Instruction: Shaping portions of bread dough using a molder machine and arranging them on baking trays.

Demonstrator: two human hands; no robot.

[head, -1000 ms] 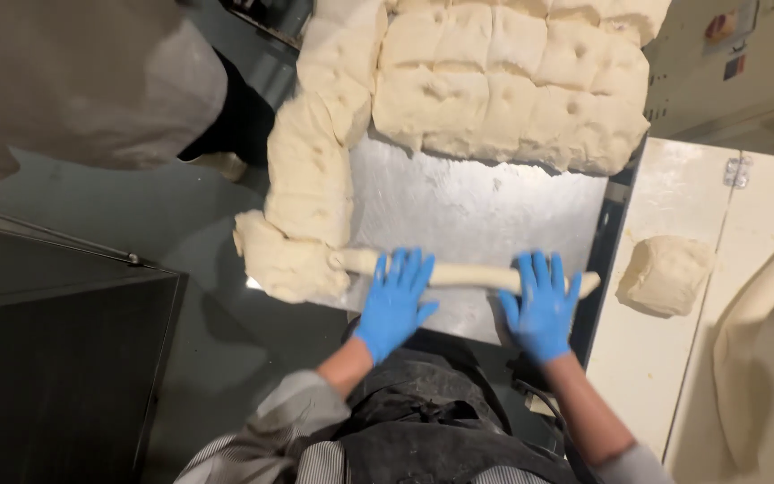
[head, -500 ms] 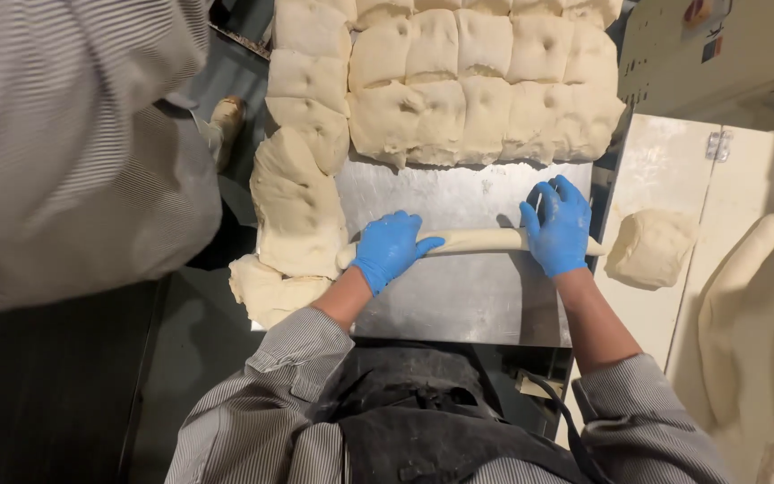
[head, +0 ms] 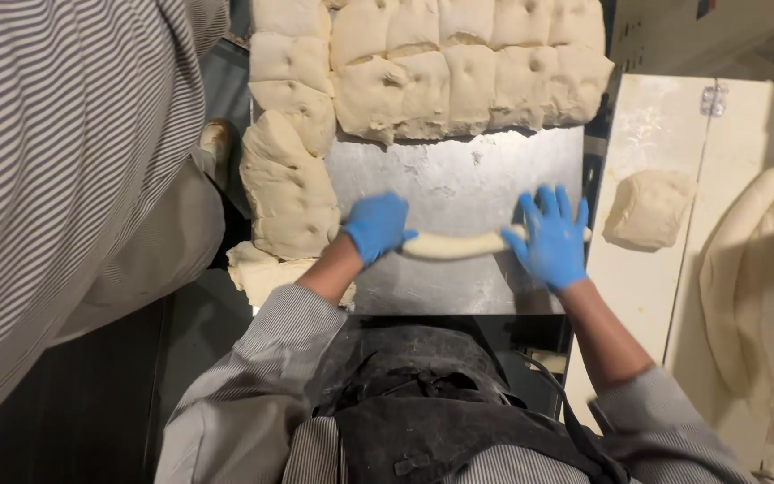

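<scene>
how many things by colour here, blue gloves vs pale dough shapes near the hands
blue gloved hands: 2, left hand and right hand
pale dough roll under both hands: 1
pale loose dough lump to the right: 1
total: 4

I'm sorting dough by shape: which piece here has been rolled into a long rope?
The dough rope on the metal table, under both gloved hands; the other pieces are squarish lumps.
</scene>
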